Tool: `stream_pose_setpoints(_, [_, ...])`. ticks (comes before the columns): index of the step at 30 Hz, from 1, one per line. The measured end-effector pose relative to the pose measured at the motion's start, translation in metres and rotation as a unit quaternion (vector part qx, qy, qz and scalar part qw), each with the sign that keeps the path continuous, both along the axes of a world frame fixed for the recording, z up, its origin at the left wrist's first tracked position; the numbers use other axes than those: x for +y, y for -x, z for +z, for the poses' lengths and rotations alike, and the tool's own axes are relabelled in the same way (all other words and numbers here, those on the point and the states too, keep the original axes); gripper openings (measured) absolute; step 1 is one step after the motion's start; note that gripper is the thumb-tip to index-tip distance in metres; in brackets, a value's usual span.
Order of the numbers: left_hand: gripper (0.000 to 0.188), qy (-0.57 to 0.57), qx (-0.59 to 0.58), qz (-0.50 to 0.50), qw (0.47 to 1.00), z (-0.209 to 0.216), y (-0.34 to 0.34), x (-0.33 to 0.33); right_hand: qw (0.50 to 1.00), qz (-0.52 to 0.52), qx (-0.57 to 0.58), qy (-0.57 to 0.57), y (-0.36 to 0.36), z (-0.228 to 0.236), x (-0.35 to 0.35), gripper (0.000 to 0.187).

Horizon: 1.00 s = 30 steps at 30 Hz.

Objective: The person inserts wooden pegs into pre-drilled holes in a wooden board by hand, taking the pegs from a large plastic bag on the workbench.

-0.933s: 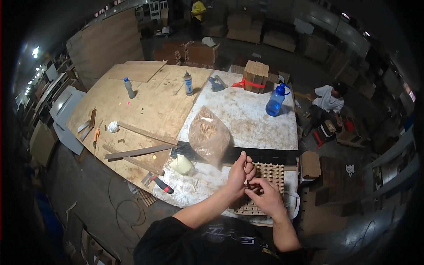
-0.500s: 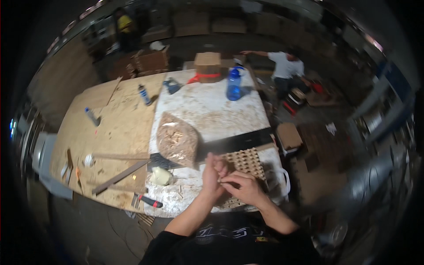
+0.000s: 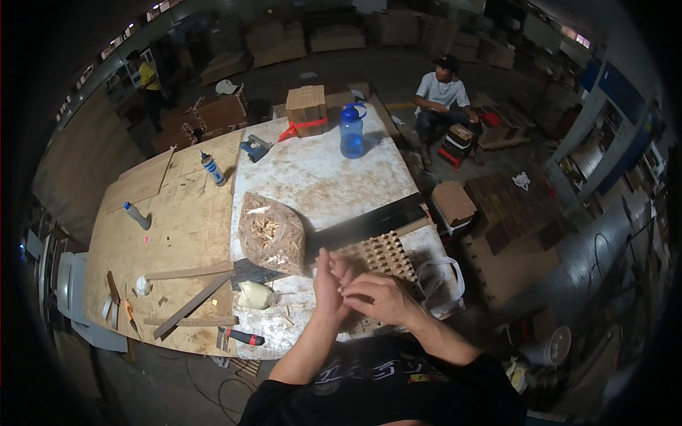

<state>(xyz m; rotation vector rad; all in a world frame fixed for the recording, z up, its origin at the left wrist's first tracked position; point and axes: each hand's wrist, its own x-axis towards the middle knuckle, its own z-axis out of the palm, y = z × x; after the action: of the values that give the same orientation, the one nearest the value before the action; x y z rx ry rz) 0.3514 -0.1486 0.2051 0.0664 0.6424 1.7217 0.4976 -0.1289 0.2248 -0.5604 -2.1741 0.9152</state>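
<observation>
a single fisheye view looks forward and steeply down from the head, close above the wearer's black printed cloth shirt (image 3: 323, 397) at the lower edge, facing across the white-and-tan flat counter (image 3: 341, 184) toward the grey floor (image 3: 383, 67) beyond.

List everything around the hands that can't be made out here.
All in the head view:
Whatever is between the left hand and right hand: covered by them, too small to tell.
Part of the tan pegged block: hidden behind both hands.
Exact count inside the clear bag of wooden pegs: small, overlapping pieces.
Black shirt: cut off by the lower edge.
</observation>
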Motion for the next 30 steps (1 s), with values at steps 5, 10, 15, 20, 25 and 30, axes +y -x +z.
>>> stream_pose_setpoints(5, [0.033,0.03,0.028,0.014,0.999,0.005,-0.001,-0.003,0.999,-0.038,-0.011,-0.015,0.003,-0.001,-0.007,0.016])
stream_pose_setpoints(10, [0.033,0.031,0.025,0.012,0.999,0.011,-0.004,-0.008,0.999,-0.038,0.019,0.011,0.004,-0.003,-0.011,0.016])
stream_pose_setpoints(15, [0.03,-0.014,-0.088,-0.011,0.996,0.006,0.005,-0.007,0.999,-0.025,0.03,0.005,0.001,0.0,-0.013,0.016])
stream_pose_setpoints(20, [0.034,-0.063,-0.11,-0.025,0.992,0.0,0.019,-0.008,0.995,-0.091,0.043,0.023,-0.003,0.003,-0.015,0.011])
stream_pose_setpoints(25, [0.03,-0.071,-0.091,0.029,0.993,-0.007,0.04,-0.019,0.99,-0.121,0.045,0.052,-0.029,0.005,-0.004,0.016])
stream_pose_setpoints(30, [0.03,-0.063,-0.061,0.062,0.994,-0.022,0.066,-0.038,0.988,-0.14,-0.049,0.05,-0.056,0.011,0.013,0.014])
